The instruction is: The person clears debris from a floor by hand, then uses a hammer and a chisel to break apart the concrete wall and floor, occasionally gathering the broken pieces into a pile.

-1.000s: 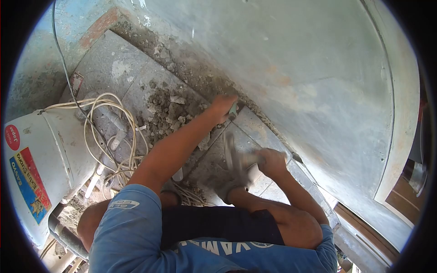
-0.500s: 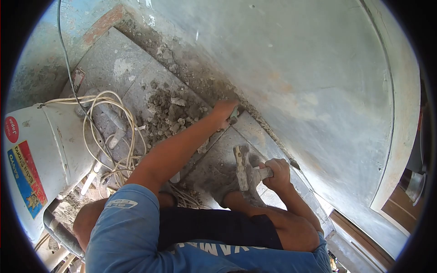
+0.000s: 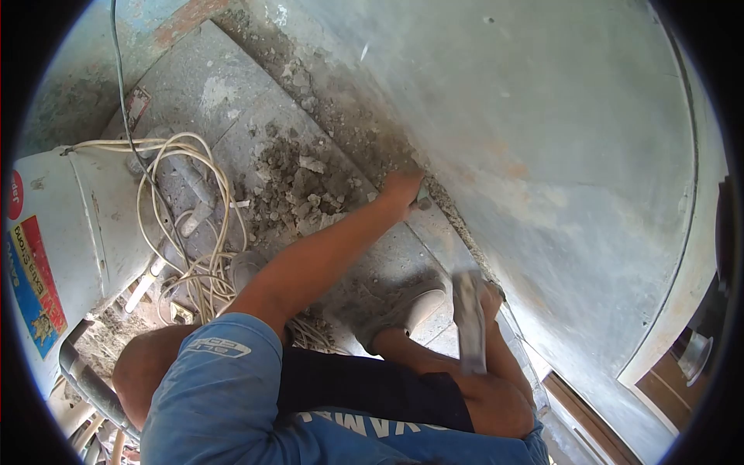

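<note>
My left hand [image 3: 404, 190] is closed round a chisel [image 3: 424, 195] at the foot of the wall, beside the narrow rubble-filled gap along the floor tiles. Only a short piece of the chisel shows past the fingers. My right hand [image 3: 490, 301] is wrapped round the handle of a hammer [image 3: 469, 322], which is blurred and partly hides the hand. The hammer head is held over my lower leg, apart from the chisel. A heap of broken mortar [image 3: 298, 182] lies on the tiles to the left of my left hand.
At the left stands a white bucket [image 3: 85, 225] with colored labels. Looped cream cable [image 3: 221, 174] and pipe pieces [image 3: 194, 182] lie beside it. The grey-green wall [image 3: 542, 116] rises along the right. My feet rest on the tiles near the rubble.
The hammer has swung right, away from the chisel, and its head now stands more upright. The view has shifted slightly; my left hand still holds the chisel near the wall.
</note>
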{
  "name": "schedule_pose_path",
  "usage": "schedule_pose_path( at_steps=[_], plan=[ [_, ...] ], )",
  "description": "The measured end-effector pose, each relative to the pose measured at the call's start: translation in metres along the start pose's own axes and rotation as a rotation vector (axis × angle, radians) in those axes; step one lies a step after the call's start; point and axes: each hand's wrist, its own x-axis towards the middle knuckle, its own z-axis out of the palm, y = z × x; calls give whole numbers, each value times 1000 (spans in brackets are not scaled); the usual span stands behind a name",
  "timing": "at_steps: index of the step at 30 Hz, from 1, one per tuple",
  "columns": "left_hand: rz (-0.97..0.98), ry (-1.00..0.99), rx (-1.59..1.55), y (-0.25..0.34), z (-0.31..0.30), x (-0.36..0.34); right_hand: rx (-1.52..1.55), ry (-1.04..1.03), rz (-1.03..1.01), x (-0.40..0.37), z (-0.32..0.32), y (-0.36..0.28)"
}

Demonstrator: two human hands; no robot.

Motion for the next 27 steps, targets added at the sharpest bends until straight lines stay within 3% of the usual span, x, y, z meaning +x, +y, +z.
schedule_pose_path(
  at_steps=[1, 3, 5, 6, 10, 12, 15, 19, 22, 23, 25, 27],
  plan=[
    [-8, 8, -9, -5, 0, 2, 166, 201, -272, -3, 0, 2],
    [-3, 25, -24, -6, 3, 7, 166, 201, -345, -1, 8, 15],
    [19, 16, 7, -11, 3, 13, -279, -272, 240, 10, 19, 26],
    [34, 23, 35, -14, 2, 15, -124, -221, 496, 3, 17, 24],
    [64, 38, 92, -19, 0, 5, -147, -137, 331, -3, 11, 15],
    [126, 223, 82, -16, 4, -14, -183, -91, 337, -7, 4, 10],
    [180, 50, 136, -22, -5, -2, -175, 27, 246, -4, -7, 3],
    [113, 18, 63, -15, 0, 5, -250, 25, 78, 0, -25, -13],
    [82, 32, 84, -19, 1, 15, -11, 124, -174, 9, -13, -8],
    [67, 36, 27, -20, 3, 16, -170, 143, -172, -3, 3, 17],
    [58, 31, -30, -27, 8, 24, -103, -115, 240, -13, 32, 51],
    [152, 109, -72, -37, 12, 37, -164, -101, 234, -16, 29, 48]
  ],
)
